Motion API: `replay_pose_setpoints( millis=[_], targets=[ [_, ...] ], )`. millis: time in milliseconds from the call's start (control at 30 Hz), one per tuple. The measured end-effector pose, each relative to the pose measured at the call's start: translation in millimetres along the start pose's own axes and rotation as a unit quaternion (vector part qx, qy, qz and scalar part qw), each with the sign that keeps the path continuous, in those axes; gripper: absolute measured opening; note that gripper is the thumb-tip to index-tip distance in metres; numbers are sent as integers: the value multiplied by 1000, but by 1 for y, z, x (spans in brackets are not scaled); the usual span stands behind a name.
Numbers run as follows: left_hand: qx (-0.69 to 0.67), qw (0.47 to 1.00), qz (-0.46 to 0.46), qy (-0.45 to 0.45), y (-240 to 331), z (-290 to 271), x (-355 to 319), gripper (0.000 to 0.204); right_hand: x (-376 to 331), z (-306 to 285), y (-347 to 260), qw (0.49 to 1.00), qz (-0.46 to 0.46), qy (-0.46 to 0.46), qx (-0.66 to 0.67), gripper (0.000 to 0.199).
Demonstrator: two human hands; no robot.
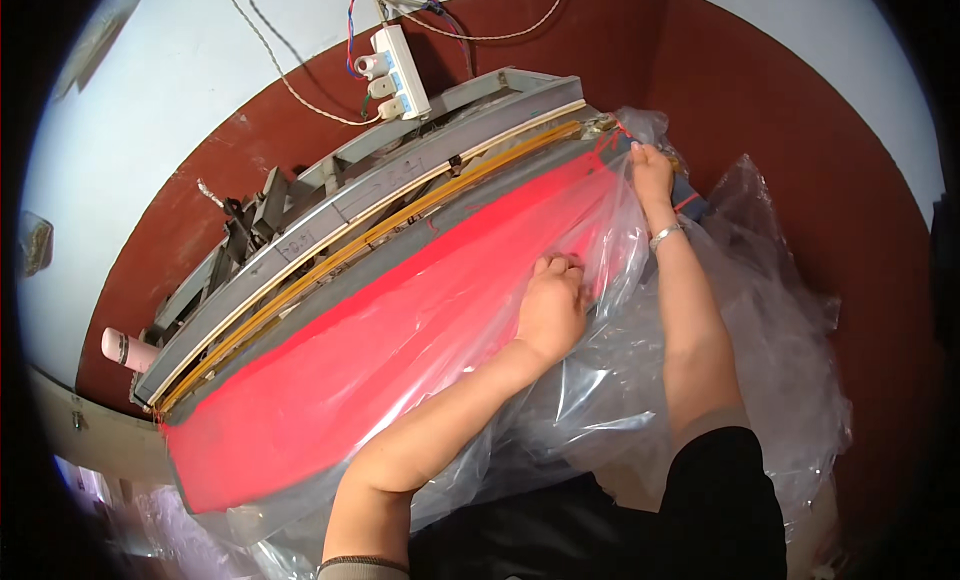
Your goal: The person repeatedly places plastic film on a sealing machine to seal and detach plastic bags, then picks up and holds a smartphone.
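While my right hand [653, 182] pinches clear plastic film [645, 360] near the grey worktop [500, 192]'s far-right corner, my curled left hand [553, 308], hold unclear, should press gently.

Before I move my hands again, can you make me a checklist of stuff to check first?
1. Left hand at the clear plastic, above the red sheet: ok.
2. Right hand up near the red sheet's far right end: ok.
3. Clear plastic smooth: not ok, it is wrinkled and bunched on the right.
4. Both hands away from the power strip: ok, it sits farther up, apart from them.
5. Firm grip on the plastic: cannot tell, the fingertips are partly hidden.
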State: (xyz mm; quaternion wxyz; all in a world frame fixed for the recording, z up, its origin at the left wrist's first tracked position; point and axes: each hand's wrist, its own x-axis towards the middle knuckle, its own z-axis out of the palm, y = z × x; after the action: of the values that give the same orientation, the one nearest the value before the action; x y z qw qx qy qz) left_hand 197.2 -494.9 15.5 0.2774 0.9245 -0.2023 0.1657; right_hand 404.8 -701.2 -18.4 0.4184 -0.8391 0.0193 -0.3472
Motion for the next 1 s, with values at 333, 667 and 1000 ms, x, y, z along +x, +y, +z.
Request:
replay_pose_setpoints(
  millis=[333,667,1000],
  targets=[
    [-589,747,-303,-63,52,-71,-77,14,-3,1,-3,996,-48,-74,-24,27],
    [-373,852,-313,-195,50,-236,-240,19,-2,6,2,980,-81,-99,-153,29],
    [86,873,-471,97,98,-424,-379,16,7,12,17,979,-79,-158,-104,33]
  ],
)
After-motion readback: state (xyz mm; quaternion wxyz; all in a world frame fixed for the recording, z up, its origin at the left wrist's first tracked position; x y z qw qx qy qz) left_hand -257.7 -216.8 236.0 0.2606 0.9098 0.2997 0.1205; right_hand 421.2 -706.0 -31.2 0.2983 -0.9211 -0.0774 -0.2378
